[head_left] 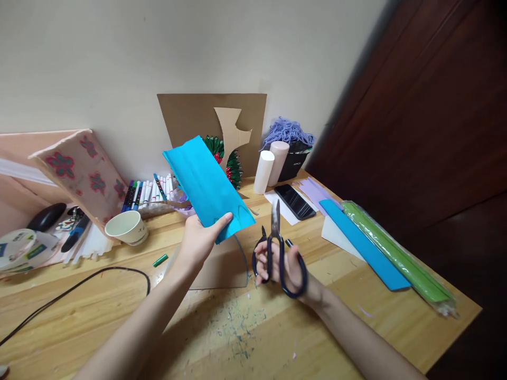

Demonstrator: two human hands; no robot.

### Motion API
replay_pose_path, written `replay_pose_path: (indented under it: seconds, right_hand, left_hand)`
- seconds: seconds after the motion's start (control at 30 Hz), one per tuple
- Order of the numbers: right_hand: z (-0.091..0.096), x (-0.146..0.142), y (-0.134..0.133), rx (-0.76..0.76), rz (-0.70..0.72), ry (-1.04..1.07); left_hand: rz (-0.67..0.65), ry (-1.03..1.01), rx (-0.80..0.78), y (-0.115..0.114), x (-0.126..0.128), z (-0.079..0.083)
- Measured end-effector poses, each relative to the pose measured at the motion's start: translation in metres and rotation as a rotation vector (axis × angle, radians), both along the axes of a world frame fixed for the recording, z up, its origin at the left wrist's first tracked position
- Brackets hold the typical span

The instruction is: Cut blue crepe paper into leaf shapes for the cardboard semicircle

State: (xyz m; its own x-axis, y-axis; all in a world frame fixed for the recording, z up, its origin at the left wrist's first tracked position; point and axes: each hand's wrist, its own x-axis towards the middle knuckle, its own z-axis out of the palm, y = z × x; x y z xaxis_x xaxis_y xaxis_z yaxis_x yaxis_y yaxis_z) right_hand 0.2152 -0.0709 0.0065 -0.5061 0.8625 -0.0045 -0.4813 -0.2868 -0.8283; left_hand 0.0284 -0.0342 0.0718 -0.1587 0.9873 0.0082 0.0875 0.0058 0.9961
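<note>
My left hand [198, 237] grips a folded bright blue paper sheet [206, 182] at its lower end, thumb on top. Faint curved lines show on the paper near its lower right corner. My right hand [285, 264] holds black-handled scissors [276, 229], blades pointing up and away from me, to the right of the paper and apart from it. A small dark tip [263, 231] sticks up by the right fingers; what it belongs to is unclear. Below the left hand, a brown cardboard piece [219, 272] lies on the table, partly hidden.
Behind stand a cardboard panel [186, 116], white roll [263, 173] and purple yarn [289, 132]. A phone [295, 200], blue strip [364, 245] and green wrapped pack [396, 253] lie right. Left are a paper cup [127, 228], markers [148, 191], green cap [160, 260] and cable [99, 272].
</note>
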Motion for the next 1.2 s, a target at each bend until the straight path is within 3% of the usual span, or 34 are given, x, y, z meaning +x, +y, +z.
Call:
replay_pose_path:
  seconds: [0.07,0.17,0.47,1.2]
  right_hand:
    - [-0.007,-0.006,-0.006,0.048,0.061,-0.012]
    - [-0.012,-0.006,-0.012,0.105,0.045,-0.1]
    - [-0.009,-0.004,-0.016,0.181,0.035,-0.302]
    - [-0.006,-0.001,-0.016,0.147,0.058,-0.368]
  left_hand:
    - [-0.005,-0.001,0.011,0.0,0.001,-0.003]
    - [-0.018,-0.014,0.015,0.0,0.0,-0.006]
    - [-0.067,0.006,-0.041,-0.003,0.005,-0.006]
    - [-0.056,0.043,-0.035,-0.002,0.007,-0.011]
